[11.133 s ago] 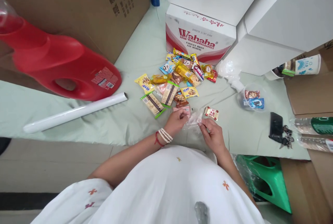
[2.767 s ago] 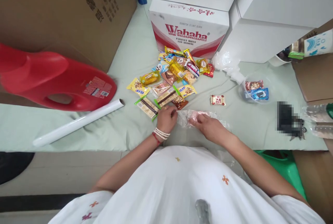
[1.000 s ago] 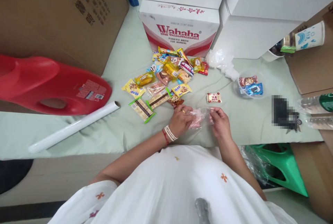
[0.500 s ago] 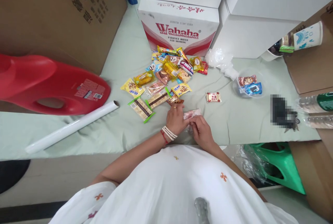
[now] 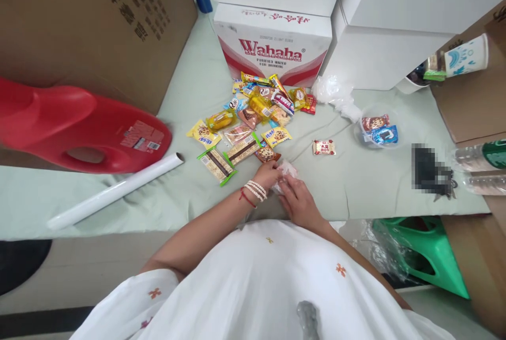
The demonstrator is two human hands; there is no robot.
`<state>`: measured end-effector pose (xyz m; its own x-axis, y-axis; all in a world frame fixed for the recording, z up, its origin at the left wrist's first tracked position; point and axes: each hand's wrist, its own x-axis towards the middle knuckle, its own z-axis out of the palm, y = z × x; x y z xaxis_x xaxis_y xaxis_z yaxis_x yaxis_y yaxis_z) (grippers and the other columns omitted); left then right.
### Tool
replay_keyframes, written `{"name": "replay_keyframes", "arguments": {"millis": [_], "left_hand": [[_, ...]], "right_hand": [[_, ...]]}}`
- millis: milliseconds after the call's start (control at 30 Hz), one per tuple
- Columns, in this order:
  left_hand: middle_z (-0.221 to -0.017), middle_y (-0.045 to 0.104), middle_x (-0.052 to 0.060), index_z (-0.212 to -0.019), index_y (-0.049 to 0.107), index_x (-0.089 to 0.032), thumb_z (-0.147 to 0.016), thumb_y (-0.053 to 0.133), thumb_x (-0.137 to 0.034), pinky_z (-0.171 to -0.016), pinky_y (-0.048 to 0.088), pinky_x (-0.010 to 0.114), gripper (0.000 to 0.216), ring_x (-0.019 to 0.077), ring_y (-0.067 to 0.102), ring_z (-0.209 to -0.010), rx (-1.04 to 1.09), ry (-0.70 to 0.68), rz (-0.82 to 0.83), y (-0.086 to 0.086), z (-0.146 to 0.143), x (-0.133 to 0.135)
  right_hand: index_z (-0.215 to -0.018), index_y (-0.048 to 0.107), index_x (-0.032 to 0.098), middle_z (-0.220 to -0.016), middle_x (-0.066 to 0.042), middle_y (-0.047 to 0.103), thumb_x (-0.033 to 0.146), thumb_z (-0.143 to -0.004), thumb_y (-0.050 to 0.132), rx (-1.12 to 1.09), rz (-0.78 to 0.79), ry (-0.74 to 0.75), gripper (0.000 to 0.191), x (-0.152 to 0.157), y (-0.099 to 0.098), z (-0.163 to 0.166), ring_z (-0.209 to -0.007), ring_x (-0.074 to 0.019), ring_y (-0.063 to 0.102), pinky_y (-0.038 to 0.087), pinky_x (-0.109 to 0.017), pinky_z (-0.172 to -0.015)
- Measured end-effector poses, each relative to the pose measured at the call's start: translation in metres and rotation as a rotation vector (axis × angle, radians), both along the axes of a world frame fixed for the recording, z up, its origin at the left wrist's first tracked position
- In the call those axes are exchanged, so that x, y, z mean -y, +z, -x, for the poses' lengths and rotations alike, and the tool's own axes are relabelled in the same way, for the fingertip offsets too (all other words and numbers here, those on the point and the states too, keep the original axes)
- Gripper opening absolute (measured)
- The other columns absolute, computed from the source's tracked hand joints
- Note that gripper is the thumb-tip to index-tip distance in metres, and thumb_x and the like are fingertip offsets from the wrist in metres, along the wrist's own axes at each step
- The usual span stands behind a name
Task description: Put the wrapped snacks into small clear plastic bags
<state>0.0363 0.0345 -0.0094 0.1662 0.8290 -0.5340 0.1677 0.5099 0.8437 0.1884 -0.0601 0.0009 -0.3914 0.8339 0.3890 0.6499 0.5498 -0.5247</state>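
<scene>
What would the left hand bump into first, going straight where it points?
The crumpled pink-and-clear plastic bundle, which the left hand is touching. Beyond it, perhaps the small rectangular red-and-cream snack packet, roughly in line, though depth is hard to judge.

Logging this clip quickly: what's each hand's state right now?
Left hand: closed, holding the crumpled plastic bundle.
Right hand: fingers against the bundle; cannot tell whether gripping.
</scene>
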Motion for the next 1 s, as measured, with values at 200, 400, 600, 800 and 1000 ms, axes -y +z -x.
{"name": "replay_keyframes", "arguments": {"millis": [200, 400, 600, 800, 1000], "left_hand": [[-0.090, 0.066, 0.007, -0.101, 0.069, -0.016, -0.083, 0.068, -0.055, -0.062, 0.046, 0.028, 0.044, 0.0172, 0.061, -0.075, 0.245, -0.010, 0.010, 0.032, 0.022, 0.011], [-0.121, 0.068, 0.010, -0.124, 0.064, -0.018, -0.070, 0.088, -0.041, -0.094, 0.050, 0.034, 0.063, 0.0244, 0.062, -0.112, 0.333, -0.152, -0.213, 0.043, 0.015, 0.028], [-0.095, 0.070, 0.002, -0.102, 0.065, -0.015, -0.071, 0.087, -0.039, -0.082, 0.052, 0.029, 0.045, 0.0168, 0.065, -0.087, 0.387, 0.102, -0.111, 0.027, -0.011, 0.028], [-0.120, 0.071, 0.009, -0.116, 0.068, -0.019, -0.079, 0.083, -0.047, -0.095, 0.051, 0.036, 0.049, 0.0246, 0.065, -0.114, 0.535, -0.009, 0.004, 0.036, 0.003, 0.028], [-0.125, 0.069, 0.010, -0.116, 0.068, -0.021, -0.079, 0.083, -0.046, -0.103, 0.049, 0.043, 0.047, 0.0285, 0.061, -0.124, 0.309, 0.037, -0.093, 0.033, 0.057, 0.038]], "right_hand": [[-0.127, 0.071, 0.025, -0.123, -0.011, 0.073, 0.028, -0.103, 0.054, -0.337, 0.219, -0.188, 0.030, -0.015, 0.017, -0.027, -0.113, -0.0266, 0.066, 0.054, -0.046, -0.101], [-0.117, 0.074, 0.025, -0.107, -0.003, 0.076, 0.051, -0.095, 0.067, -0.820, 0.777, -0.214, 0.034, -0.033, 0.026, -0.042, -0.095, -0.0212, 0.070, 0.056, -0.035, -0.090], [-0.129, 0.062, 0.028, -0.108, -0.003, 0.071, 0.050, -0.083, 0.081, -1.105, 0.795, -0.333, 0.054, -0.030, 0.022, -0.018, -0.097, -0.0189, 0.066, 0.055, -0.031, -0.087], [-0.116, 0.064, 0.026, -0.100, -0.002, 0.070, 0.042, -0.079, 0.083, -1.072, 0.676, -0.495, 0.045, -0.034, 0.027, -0.038, -0.085, -0.0169, 0.064, 0.054, -0.027, -0.075], [-0.131, 0.057, 0.021, -0.103, -0.007, 0.067, 0.029, -0.076, 0.074, -0.829, 0.092, -0.880, 0.058, -0.128, 0.061, -0.211, -0.084, -0.0180, 0.065, 0.054, -0.030, -0.074]]}}
